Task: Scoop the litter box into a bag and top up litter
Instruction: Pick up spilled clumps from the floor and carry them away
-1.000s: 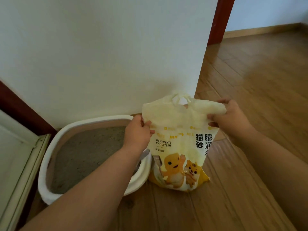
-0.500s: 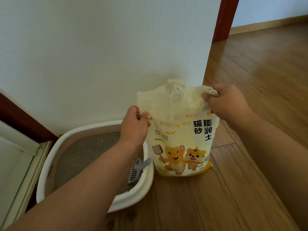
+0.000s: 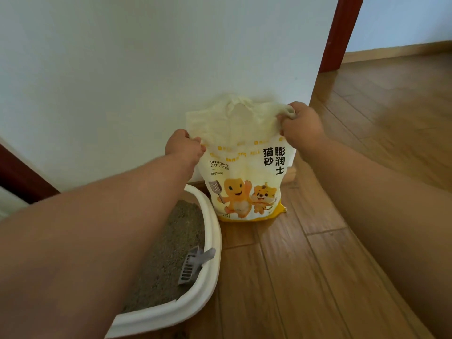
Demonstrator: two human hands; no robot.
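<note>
Your left hand [image 3: 184,146] grips the top left corner of the litter bag [image 3: 247,167], with the fingers curled around the crumpled plastic. Your right hand [image 3: 299,126] holds the top right corner in the same way, and a bunch of the bag's plastic comes out above your knuckles. Both of your arms are stretched forward, and the top of the bag is pulled wide between the two hands.

This bag stands upright on the wooden floor [image 3: 318,265], with its back against the white wall [image 3: 146,69]. It is pale yellow, with the words "BENTONITE CAT LITTER", some Chinese characters, and two orange cartoon animals, one holding a scoop. Its top has a cut-out handle, which is slack and wrinkled. I cannot tell if the bag is already opened.

Just to the left of the bag is the white litter box [image 3: 210,241], also on the floor, partly hidden under your left forearm. It has grey litter [image 3: 176,241] inside. A grey plastic scoop [image 3: 193,266] lies in the box and leans against the right rim, with its handle pointing up over the edge.

Behind the wall, on the right, a dark red door frame [image 3: 340,33] stands upright.
</note>
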